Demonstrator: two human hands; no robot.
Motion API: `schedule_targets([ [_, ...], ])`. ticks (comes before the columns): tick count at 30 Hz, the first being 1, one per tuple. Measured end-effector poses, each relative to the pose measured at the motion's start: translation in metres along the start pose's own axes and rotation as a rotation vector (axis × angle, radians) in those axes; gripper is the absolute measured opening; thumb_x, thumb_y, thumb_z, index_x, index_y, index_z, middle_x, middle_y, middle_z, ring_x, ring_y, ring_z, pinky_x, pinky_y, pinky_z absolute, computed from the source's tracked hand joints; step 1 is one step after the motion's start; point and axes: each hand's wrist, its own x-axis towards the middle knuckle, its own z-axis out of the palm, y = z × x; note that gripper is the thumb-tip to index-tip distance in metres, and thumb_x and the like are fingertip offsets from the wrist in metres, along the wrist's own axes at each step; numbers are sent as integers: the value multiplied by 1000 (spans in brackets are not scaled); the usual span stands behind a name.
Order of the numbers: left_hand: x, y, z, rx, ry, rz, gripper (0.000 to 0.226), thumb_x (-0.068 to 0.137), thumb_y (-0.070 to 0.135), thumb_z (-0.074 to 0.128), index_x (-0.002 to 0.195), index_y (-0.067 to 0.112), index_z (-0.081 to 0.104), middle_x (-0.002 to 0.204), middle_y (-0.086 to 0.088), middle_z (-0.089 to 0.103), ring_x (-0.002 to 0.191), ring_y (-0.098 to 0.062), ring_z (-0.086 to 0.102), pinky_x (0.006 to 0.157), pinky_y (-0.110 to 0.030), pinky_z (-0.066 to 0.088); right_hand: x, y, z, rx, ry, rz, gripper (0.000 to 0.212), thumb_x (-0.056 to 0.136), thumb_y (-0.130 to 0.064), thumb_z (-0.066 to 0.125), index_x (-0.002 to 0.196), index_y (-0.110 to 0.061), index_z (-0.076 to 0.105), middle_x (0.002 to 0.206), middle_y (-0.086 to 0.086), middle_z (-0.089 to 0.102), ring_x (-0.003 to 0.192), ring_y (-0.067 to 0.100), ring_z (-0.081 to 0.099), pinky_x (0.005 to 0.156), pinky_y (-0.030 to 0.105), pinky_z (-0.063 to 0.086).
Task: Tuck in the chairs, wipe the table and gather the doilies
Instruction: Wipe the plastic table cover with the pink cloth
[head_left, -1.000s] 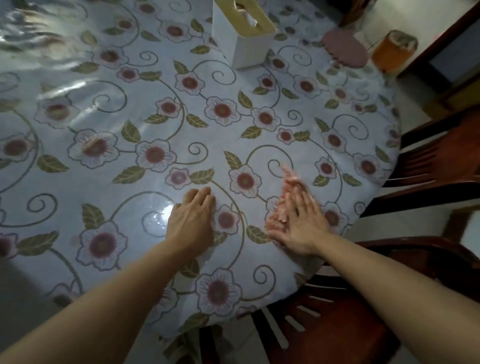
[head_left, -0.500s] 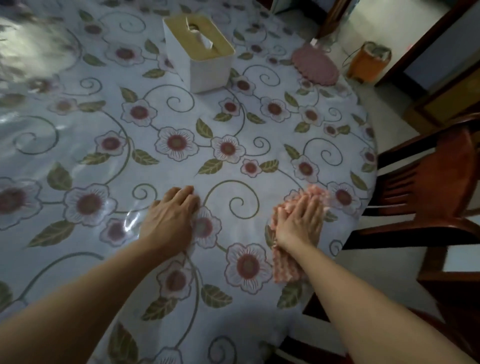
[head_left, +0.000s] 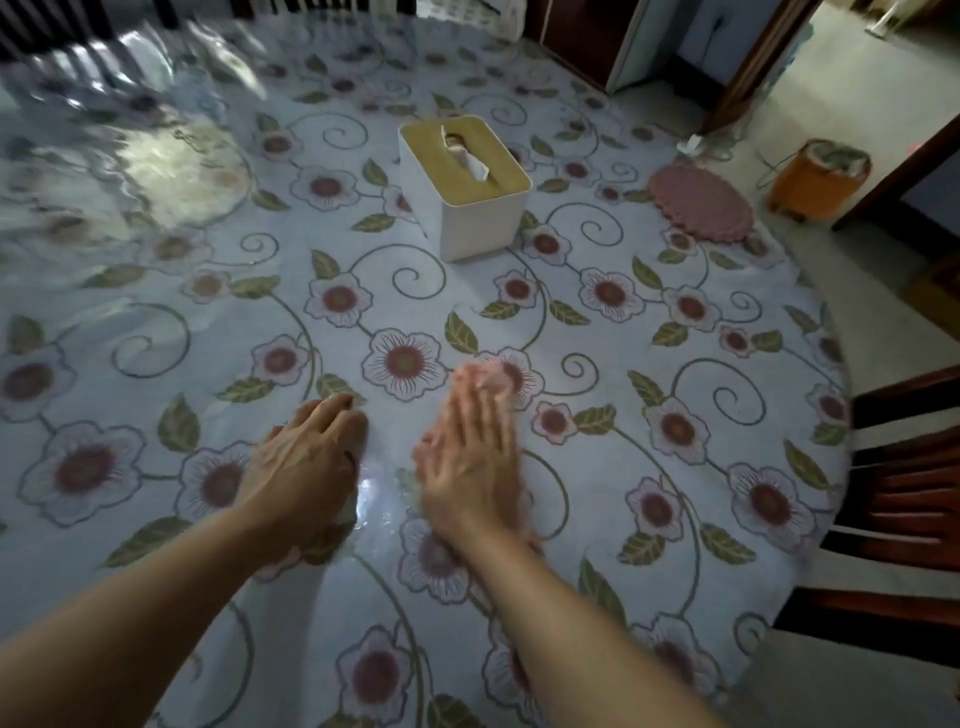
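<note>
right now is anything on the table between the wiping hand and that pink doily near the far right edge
Nothing visible does. The right hand presses the pink cloth flat, and only bare flowered tablecloth lies between it and the pink doily. The tissue box stands off to the left of that line.

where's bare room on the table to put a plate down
Widest free patch: the left half, left of the tissue box and beyond the left hand. Another lies between the box, the doily and the right edge. Crowded: the near middle, where both hands sit, the right hand pressing the cloth.
</note>
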Motion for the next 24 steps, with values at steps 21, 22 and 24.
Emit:
schedule_targets([
  [21, 85, -173, -59, 9, 22, 203, 49, 73, 20, 66, 121, 15, 56, 135, -6, 49, 119, -31, 50, 92, -42, 42, 170, -70, 28, -57, 15, 262, 67, 94, -48, 18, 152, -16, 10, 160, 3, 5, 147, 20, 1, 118, 38, -3],
  [22, 88, -181, -60, 11, 24, 211, 50, 72, 19, 66, 121, 15, 56, 135, -5, 49, 119, -31, 50, 92, -41, 42, 172, -97, 34, -27, 6, 172, 68, 92, -48, 16, 152, -18, 9, 160, 0, 4, 147, 18, 0, 119, 37, -3],
  [24, 96, -199, -65, 17, 21, 220, 52, 70, 19, 62, 122, 17, 55, 137, -3, 48, 120, -30, 48, 93, -40, 40, 167, -149, 46, 23, -57, -36, 66, 92, -47, 16, 152, -21, 8, 160, -4, 2, 147, 13, -4, 119, 36, -2],
])
